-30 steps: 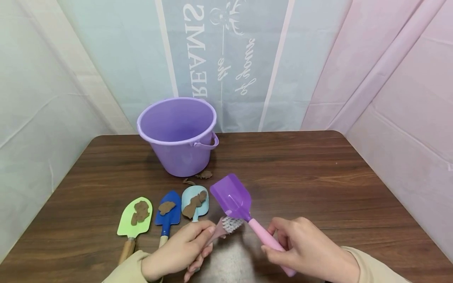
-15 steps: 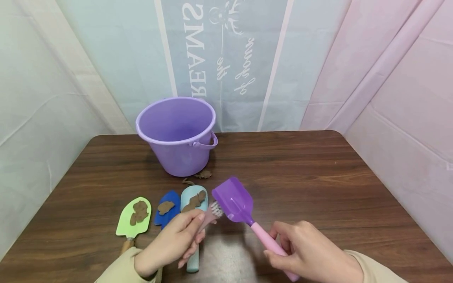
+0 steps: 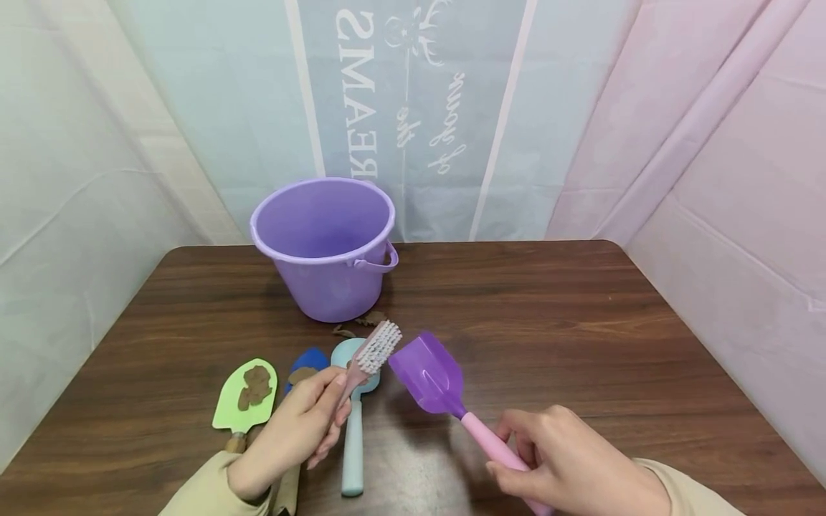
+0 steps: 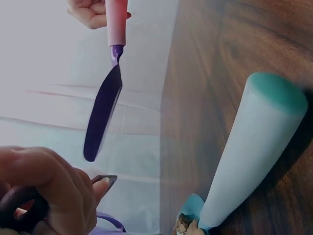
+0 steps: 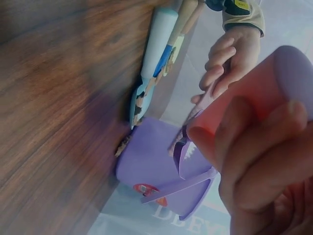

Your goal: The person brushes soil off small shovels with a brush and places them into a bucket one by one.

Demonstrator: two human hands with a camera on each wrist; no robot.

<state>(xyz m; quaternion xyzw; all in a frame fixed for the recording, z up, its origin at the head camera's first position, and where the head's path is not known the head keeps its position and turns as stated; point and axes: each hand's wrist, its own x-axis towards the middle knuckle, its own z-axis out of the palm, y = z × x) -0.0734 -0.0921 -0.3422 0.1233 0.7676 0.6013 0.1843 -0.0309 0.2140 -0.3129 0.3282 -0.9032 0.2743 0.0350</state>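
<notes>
Purple bucket upright on wood-grain table. Left hand grips pink brush, white bristles facing up, in front of bucket. Right hand holds pink-handled purple toy shovel by handle, in front and right of bucket, blade just beside brush. Light-blue shovel, blue trowel, lime-green trowel in front of bucket, green leftmost, bearing brown clumps.

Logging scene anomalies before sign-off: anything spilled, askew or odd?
Possible spill: thin brown clay-like scraps lie loose on the dark wood-grain table by the base of the round purple plastic bucket, whereas similar brown lumps rest on the lime-green, wooden-handled shovel.
</notes>
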